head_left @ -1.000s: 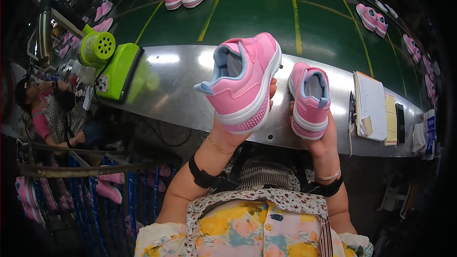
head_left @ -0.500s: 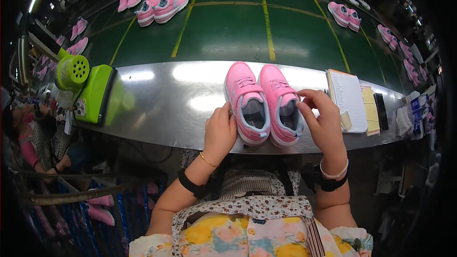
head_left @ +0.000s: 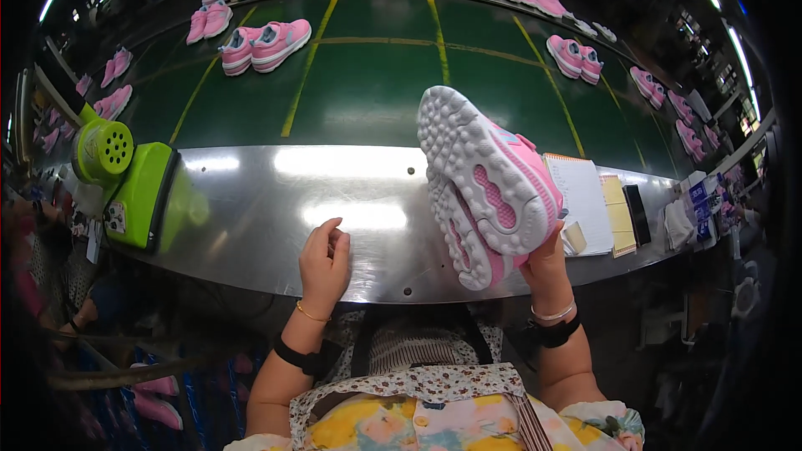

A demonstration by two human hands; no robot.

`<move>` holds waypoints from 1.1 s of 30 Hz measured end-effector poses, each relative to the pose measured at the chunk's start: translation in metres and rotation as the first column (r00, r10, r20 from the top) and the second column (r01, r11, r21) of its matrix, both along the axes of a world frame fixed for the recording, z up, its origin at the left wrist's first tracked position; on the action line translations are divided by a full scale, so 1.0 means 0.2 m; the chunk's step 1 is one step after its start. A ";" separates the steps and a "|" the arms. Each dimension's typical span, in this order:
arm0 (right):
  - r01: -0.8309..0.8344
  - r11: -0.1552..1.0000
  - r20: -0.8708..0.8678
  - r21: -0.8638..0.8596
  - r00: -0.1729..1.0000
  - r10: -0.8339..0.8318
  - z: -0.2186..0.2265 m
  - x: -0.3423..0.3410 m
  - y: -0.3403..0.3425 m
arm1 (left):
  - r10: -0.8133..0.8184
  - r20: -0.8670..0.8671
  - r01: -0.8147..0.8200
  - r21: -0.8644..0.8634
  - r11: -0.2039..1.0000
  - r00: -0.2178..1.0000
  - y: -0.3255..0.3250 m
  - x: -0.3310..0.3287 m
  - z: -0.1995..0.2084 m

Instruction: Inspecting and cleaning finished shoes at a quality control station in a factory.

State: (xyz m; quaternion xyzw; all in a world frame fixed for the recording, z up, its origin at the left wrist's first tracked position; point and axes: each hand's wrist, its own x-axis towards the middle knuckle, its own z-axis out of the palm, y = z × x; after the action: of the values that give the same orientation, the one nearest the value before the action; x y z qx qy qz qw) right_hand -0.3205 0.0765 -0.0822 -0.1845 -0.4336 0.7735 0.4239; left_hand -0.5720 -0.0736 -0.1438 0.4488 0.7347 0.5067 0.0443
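Gripping a pair of pink shoes point(head_left: 489, 188) soles-up, the right hand point(head_left: 545, 263) shows their treads; the left hand point(head_left: 324, 263) rests loosely curled on the steel table point(head_left: 251, 200).

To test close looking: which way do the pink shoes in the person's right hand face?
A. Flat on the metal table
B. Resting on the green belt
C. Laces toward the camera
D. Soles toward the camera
D: the right hand holds the pink shoes up, with their white treaded soles toward the camera.
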 end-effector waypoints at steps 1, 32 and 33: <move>0.005 0.997 -0.086 -0.080 0.996 -0.012 -0.04 0.00 -0.01 | 0.008 0.029 -0.009 0.016 1.000 1.000 -0.01 -0.01 -0.02; -0.289 0.155 0.239 0.945 0.283 -0.929 0.25 -0.09 0.96 | -0.056 0.039 0.058 -0.055 0.997 0.998 0.00 -0.04 -0.02; -0.150 0.110 0.146 0.983 0.260 -0.954 0.28 -0.08 1.00 | -0.051 0.034 0.053 -0.054 0.997 0.998 -0.01 -0.04 -0.03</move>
State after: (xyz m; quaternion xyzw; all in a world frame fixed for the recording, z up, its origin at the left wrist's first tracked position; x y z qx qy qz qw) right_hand -0.3367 0.2772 -0.0272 -0.4003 -0.8198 -0.0533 0.4060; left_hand -0.5805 -0.0750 -0.1495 0.4581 0.7356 0.4922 0.0819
